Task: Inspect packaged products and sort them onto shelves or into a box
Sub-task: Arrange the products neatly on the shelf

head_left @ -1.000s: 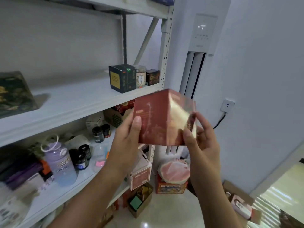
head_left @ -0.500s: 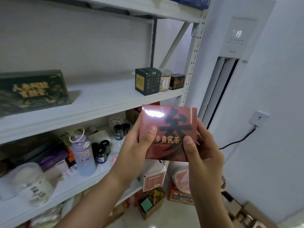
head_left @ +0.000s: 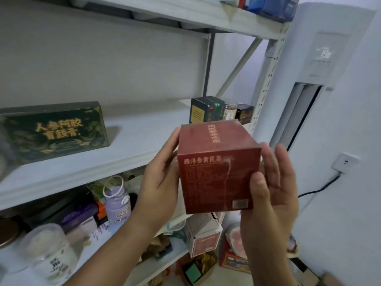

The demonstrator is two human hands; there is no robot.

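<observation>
And the red box (head_left: 218, 168) has turned over! Half a second ago its front, with the big black character, faced the camera. Now a face of fine print looks at us, with a gold title line across the top and a barcode label in the lower right corner. Above it shows a second face carrying a vertical line of gold lettering. The box sits in the middle of the frame as before, held in the air in front of the middle shelf (head_left: 82, 168), touching none of the shelving.

The left hand (head_left: 162, 178) has shifted its hold. Its thumb was across the front a moment ago. Now the hand lies along the box's left side, fingers fairly straight and reaching up to the top left edge.

The right hand (head_left: 272, 182) keeps its thumb pressed on the near face, just above the barcode. Its fingers stand up straight behind the box's right edge, so the box is pinched between thumb and fingers.

Behind, nothing on the shelving has moved. The dark green gift box (head_left: 53, 129) with gold lettering stands at centre left on the middle shelf. A small dark carton (head_left: 206, 109), a jar (head_left: 229, 110) and another small dark box (head_left: 244, 113) cluster just above the red box's top edge. The lilac water bottle (head_left: 117, 205) stands on the shelf below, lower left. The white standing air conditioner (head_left: 321, 58) fills the upper right, with a wall socket (head_left: 344, 162) at the right edge.
</observation>
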